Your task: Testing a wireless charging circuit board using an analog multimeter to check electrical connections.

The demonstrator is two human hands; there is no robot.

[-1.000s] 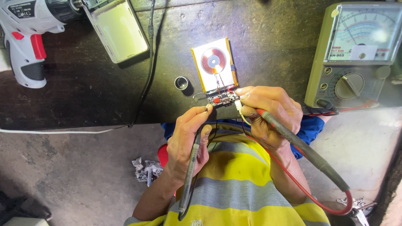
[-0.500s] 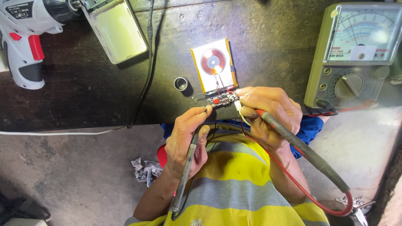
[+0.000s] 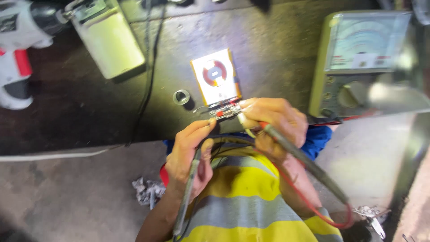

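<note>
A: Item one, largest: dark workbench. On it, far right, an analog multimeter with a needle dial; far left, a white-and-red cordless drill; beside that, a pale green rectangular block.

B: Next down?

A: Left hand, fingers closed around a slim dark probe. Right hand, closed on a thicker grey probe with a red lead.

B: And the piece under test?

A: Small white board with a copper coil, lying flat at the bench's near edge; both probe tips meet its lower end at a cluster of small components. Smallest: a metal ring, just left of the board.

B: Handling note?

A: My judgement: steady each tip on its own contact, avoid bridging neighbours, keep the board from sliding.
</note>
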